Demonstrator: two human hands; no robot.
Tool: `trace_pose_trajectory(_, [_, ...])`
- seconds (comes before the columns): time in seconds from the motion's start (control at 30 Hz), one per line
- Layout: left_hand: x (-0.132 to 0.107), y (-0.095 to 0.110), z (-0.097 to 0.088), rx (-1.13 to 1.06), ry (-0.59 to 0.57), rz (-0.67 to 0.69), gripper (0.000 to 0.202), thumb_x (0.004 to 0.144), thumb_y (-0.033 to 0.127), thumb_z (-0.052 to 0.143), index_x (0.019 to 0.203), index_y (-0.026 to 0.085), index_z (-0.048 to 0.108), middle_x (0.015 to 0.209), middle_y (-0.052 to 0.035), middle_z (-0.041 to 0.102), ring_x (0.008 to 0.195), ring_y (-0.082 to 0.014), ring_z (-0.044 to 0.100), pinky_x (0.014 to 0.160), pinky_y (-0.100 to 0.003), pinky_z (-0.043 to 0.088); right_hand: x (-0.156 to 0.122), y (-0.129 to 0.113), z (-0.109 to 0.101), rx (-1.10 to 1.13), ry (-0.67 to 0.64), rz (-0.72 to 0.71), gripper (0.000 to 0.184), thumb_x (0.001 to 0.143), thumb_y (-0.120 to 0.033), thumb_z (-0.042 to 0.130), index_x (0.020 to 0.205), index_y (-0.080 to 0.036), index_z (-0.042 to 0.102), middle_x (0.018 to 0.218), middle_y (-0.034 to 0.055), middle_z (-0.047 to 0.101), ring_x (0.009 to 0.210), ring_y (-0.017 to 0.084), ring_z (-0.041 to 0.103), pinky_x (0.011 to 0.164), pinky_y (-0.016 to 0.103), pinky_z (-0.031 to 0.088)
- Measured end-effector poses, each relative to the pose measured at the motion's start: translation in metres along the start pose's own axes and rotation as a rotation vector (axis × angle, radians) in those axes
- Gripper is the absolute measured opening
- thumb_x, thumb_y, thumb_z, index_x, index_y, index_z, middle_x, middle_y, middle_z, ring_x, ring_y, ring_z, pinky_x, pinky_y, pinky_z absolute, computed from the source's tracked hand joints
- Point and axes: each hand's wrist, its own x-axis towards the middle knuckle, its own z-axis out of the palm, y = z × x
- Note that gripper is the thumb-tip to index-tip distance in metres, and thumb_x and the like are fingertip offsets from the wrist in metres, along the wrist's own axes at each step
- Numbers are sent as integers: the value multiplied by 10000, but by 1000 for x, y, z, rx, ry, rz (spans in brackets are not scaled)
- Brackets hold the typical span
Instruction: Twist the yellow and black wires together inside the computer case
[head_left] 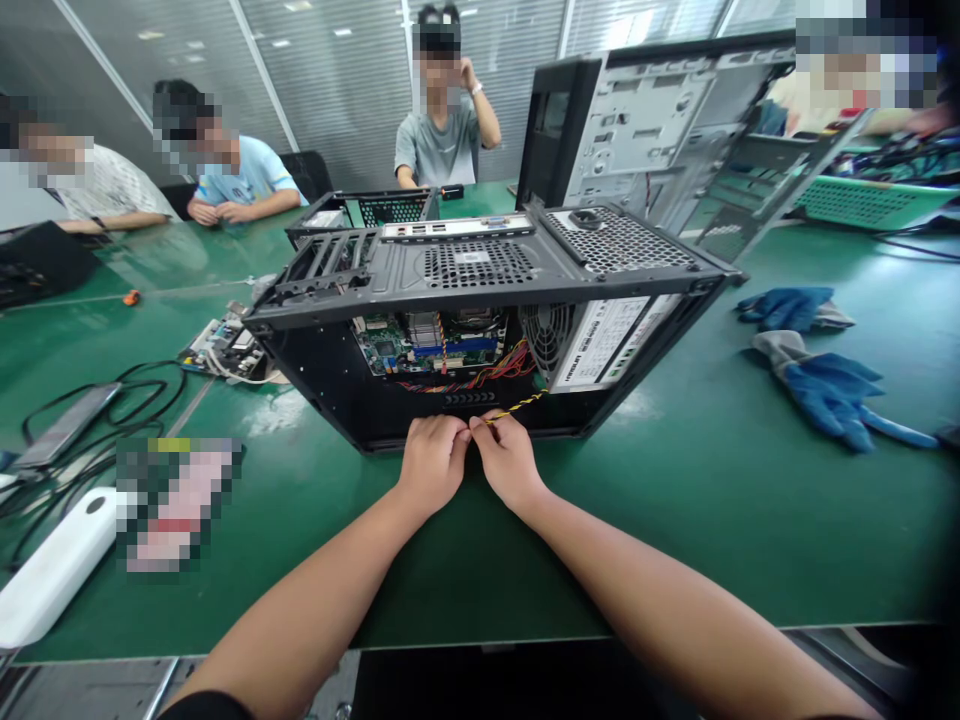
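At lower centre, I have the left hand (435, 455) and right hand (511, 462) pinching a yellow-black twisted cable (525, 402) beside the mid-frame computer case (480, 287).

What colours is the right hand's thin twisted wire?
The thin twisted wire is yellow and black, clearest in the head view.

Person's own hands (435, 455): two. Foreground computer case (480, 293): one. Installed power supply (604, 345): one. Yellow-black cable (526, 402): one. Blue gloves (834, 388): two. Green basket (870, 203): one.
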Motion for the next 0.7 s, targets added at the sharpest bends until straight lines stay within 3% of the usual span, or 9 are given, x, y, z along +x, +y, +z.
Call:
trace_pose_trajectory(0.23, [1,3,-1,-26,5,1,198,979,224,456,817,204,569,742,-29,625,717,-198,573,704,-343,399,0,-3,-3,-14,-14,-3,253,859,-414,529,698,-223,569,633,30,604,663,208,573,642,335,434])
trace_pose_trajectory(0.43, [-1,3,-2,39,-27,82,188,971,218,485,799,201,561,718,-28,607,705,-204,551,697,-353,387,1,-3,-5,-30,-27,-1,247,849,-396,532,667,-229,543,623,23,597,642,199,561,622,327,422])
trace_pose_trajectory(0.7, [0,1,-5,12,-16,109,185,969,223,523,787,198,552,707,-19,608,697,-194,551,711,-351,397,5,-10,-14,-78,-111,-11,267,840,-398,538,634,-234,502,584,-11,522,581,172,496,578,312,369])
